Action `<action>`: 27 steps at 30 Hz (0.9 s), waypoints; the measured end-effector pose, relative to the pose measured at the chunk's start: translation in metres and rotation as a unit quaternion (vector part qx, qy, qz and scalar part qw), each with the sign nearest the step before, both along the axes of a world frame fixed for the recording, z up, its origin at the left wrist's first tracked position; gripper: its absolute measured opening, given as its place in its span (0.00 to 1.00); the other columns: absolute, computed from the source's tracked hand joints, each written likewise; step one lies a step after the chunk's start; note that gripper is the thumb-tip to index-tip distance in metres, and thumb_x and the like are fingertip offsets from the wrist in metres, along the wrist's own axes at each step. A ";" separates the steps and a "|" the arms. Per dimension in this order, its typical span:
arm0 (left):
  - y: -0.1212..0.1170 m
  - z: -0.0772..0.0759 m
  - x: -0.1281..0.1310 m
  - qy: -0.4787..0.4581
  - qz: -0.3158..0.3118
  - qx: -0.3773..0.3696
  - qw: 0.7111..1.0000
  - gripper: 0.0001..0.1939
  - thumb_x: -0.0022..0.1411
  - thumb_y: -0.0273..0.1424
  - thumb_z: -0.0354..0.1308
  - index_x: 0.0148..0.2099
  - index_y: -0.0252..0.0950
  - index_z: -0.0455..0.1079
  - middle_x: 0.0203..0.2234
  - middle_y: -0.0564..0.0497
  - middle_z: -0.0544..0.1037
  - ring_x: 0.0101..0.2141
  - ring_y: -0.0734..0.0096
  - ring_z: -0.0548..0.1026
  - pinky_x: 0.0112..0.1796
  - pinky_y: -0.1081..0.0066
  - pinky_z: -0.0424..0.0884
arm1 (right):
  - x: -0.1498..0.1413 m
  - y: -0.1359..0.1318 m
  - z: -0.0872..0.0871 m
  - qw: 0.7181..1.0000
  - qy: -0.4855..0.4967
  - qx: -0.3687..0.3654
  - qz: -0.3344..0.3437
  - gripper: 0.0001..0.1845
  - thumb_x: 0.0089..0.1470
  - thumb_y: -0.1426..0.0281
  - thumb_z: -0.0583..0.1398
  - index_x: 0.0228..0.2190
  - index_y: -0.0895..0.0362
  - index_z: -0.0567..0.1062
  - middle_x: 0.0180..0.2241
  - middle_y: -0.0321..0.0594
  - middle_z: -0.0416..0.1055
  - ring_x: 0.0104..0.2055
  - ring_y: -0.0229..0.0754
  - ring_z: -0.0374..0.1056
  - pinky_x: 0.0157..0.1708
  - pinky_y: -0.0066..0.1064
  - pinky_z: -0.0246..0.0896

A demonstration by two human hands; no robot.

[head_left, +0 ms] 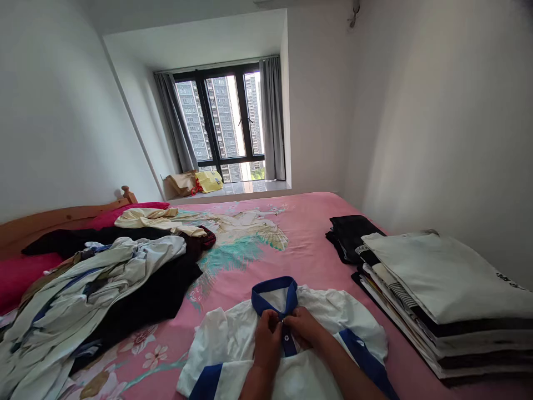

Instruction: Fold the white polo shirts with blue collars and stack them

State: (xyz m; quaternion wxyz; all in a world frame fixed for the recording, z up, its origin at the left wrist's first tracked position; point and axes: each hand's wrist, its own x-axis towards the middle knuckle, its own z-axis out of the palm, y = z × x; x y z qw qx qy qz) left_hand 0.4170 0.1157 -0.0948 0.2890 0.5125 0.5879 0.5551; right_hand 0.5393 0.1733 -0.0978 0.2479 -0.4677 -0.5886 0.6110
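Observation:
A white polo shirt with a blue collar and blue sleeve cuffs lies face up on the pink bedspread near me. My left hand and my right hand meet at the blue button placket just under the collar. Both hands have their fingers pinched on the placket, at a small button. My forearms cover the lower middle of the shirt.
A loose heap of unfolded clothes fills the bed's left side. A stack of folded garments lies along the right wall, with a folded black item behind it. Bags rest on the window sill. A wooden headboard stands at the left.

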 end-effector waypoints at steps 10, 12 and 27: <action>0.002 0.000 0.001 -0.016 -0.039 -0.014 0.999 0.08 0.49 0.29 0.58 0.35 0.37 0.66 0.28 0.53 0.71 0.30 0.70 0.71 0.35 0.70 0.67 | 0.006 0.008 -0.003 0.998 -0.024 -0.059 0.022 0.15 0.48 0.65 0.53 0.14 0.54 0.59 0.07 0.31 0.54 0.07 0.33 0.50 0.05 0.24 0.42; 0.002 -0.001 0.001 -0.014 -0.034 -0.010 0.999 0.08 0.49 0.29 0.58 0.35 0.37 0.66 0.28 0.53 0.72 0.30 0.70 0.71 0.35 0.70 0.68 | 0.007 0.008 -0.001 0.998 -0.025 -0.061 0.026 0.16 0.49 0.66 0.52 0.13 0.54 0.59 0.07 0.31 0.54 0.07 0.33 0.49 0.05 0.24 0.41; 0.014 -0.010 -0.001 -0.076 -0.016 -0.033 0.996 0.10 0.45 0.25 0.58 0.34 0.36 0.66 0.23 0.57 0.68 0.25 0.76 0.68 0.30 0.74 0.66 | 0.008 0.006 -0.004 0.998 -0.014 -0.055 0.015 0.13 0.49 0.66 0.53 0.16 0.54 0.60 0.07 0.29 0.55 0.07 0.33 0.50 0.05 0.23 0.41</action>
